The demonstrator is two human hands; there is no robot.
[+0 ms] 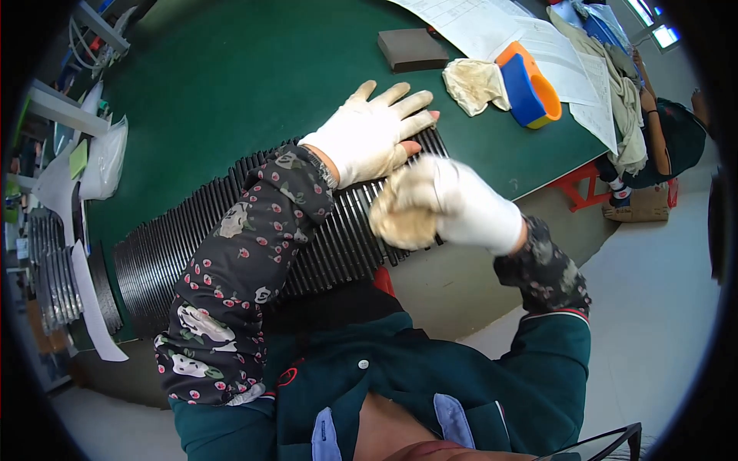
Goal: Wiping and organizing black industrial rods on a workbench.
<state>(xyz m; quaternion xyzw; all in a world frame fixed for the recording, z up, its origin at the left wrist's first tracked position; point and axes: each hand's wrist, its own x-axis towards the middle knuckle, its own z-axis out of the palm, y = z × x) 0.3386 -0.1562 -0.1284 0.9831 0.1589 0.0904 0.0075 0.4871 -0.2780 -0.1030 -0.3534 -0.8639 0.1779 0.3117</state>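
Observation:
A long row of black rods (184, 230) lies side by side along the near edge of the green table. My left hand (369, 131), in a white glove with soiled fingers and two bare fingertips, lies flat over the far ends of the rods at the right. Its fingers are spread. My right hand (461, 203), also gloved, grips a bunched, stained beige cloth (403, 219) over the right end of the row. The cloth hides some rods beneath it; whether it touches them I cannot tell.
Beyond my hands on the table (231, 77) are a brown block (413, 51), another beige cloth (474, 84), a blue and orange tape dispenser (530, 88) and paper sheets (553, 54). Plastic-wrapped bundles (54, 269) sit at the left. Another person (669, 142) is at the right.

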